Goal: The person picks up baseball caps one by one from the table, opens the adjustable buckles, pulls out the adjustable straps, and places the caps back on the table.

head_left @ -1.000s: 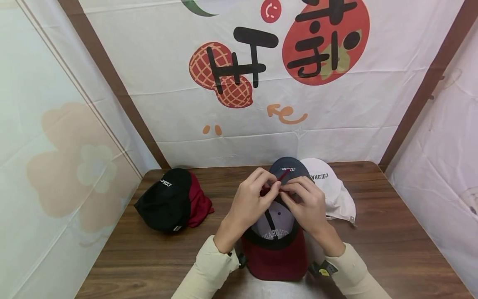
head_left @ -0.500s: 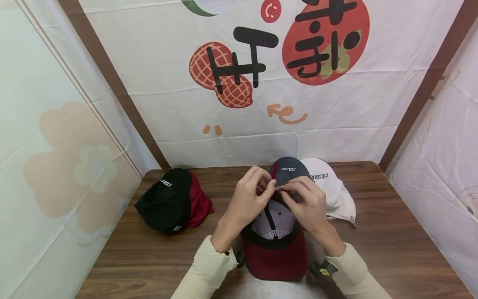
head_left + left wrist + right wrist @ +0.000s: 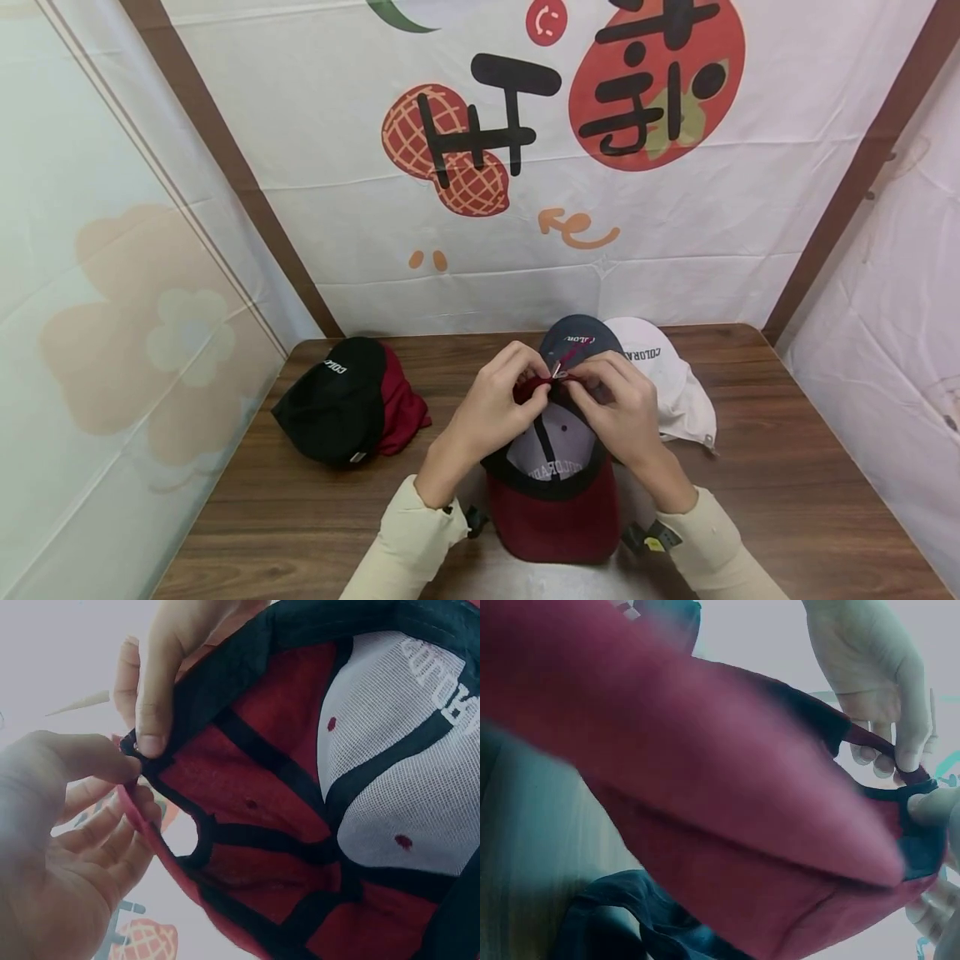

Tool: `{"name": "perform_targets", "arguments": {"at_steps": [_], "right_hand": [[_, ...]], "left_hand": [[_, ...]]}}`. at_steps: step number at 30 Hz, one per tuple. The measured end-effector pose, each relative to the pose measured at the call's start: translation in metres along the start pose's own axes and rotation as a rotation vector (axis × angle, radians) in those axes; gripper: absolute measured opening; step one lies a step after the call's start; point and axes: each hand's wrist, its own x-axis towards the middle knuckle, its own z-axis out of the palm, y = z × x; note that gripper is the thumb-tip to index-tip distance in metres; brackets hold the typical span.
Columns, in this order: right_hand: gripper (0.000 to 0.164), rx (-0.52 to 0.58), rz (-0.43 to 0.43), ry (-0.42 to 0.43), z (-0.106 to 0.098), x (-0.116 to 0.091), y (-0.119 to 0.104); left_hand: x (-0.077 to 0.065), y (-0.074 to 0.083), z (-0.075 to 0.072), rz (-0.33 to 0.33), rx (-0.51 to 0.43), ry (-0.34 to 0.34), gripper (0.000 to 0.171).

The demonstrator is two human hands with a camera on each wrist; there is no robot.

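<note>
A dark red baseball cap stands in the middle of the table in the head view, brim toward me and its inside facing up. Its pale front panel carries mirrored lettering, and a black sweatband lines it. At the cap's back, my left hand pinches the red adjustment strap between thumb and fingers. Opposite it, my right hand pinches the end of the band by the small metal buckle. A loose strap end sticks up beyond the fingers.
A black and red cap lies at the left of the wooden table. Behind my hands are a navy cap and, to its right, a white cap. A printed white cloth hangs behind the table.
The loose strap end has swung upright, then back toward the upper right, and the metal buckle now shows between the fingers. My left hand has shifted slightly down; the right has barely moved.
</note>
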Motion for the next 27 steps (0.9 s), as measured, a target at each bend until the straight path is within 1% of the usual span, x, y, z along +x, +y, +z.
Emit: {"name": "perform_targets", "arguments": {"at_steps": [4,10,19,27], "right_hand": [[0.012,-0.043,0.017,-0.034,-0.0013,-0.0012,-0.0014],[0.015,-0.099,-0.015,-0.079,-0.0019,-0.0014,-0.0026],[0.014,-0.118,-0.061,-0.065,-0.0013,-0.0016,-0.0039],[0.011,-0.129,-0.085,-0.044,-0.0011,0.0004,-0.0061]], "left_hand": [[0.0008,0.0011,0.0017,0.013,0.014,0.036,0.011],[0.0007,0.0017,0.0030,0.017,0.020,0.049,0.008],[-0.0001,-0.0011,0.0055,0.028,0.015,0.050,0.006],[-0.0003,-0.0026,0.0050,0.038,0.032,0.050,0.004]]}}
